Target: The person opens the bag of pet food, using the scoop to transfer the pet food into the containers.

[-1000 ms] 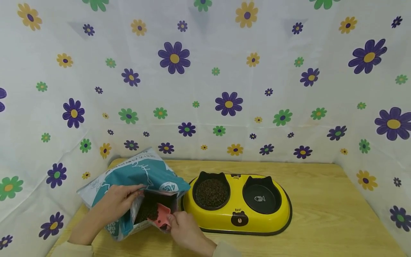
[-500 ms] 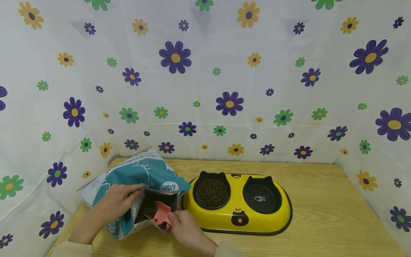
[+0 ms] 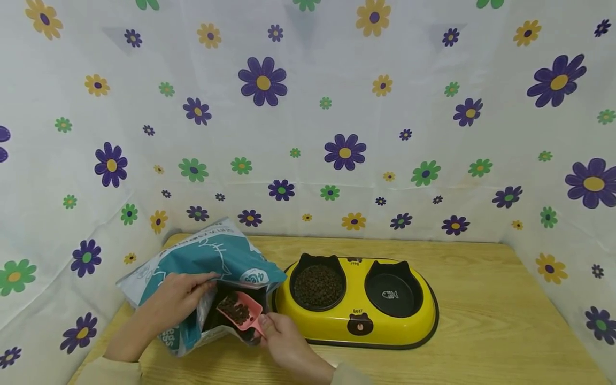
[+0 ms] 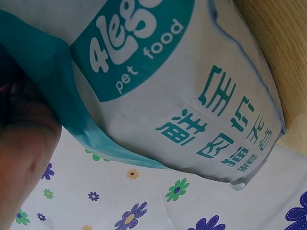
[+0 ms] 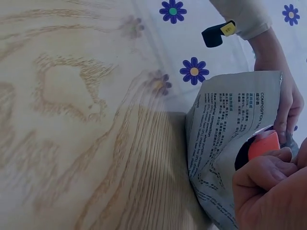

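A teal and white pet food bag (image 3: 202,256) lies on its side at the table's left, its mouth towards me. My left hand (image 3: 180,299) grips the edge of that mouth and keeps it spread; its fingertips are partly hidden in the left wrist view. With curled fingers my right hand (image 3: 284,339) holds a pink scoop (image 3: 254,315) by its handle. Brown kibble (image 3: 236,309) lies in the scoop, which is level in the bag's mouth. In the right wrist view the scoop (image 5: 264,145) shows above the right fingers, beside the bag's printed back panel (image 5: 230,124).
A yellow double feeder (image 3: 356,331) stands right of the bag. Its left black bowl (image 3: 304,263) is full of kibble; its right black bowl (image 3: 392,291) shows a fish-bone print. A flowered cloth (image 3: 308,123) hangs behind and beside the wooden table (image 3: 491,310).
The scoop has come up out of the kibble towards the bag's mouth, turning level with a load in it. My right hand has shifted slightly right; the left hand stays put.
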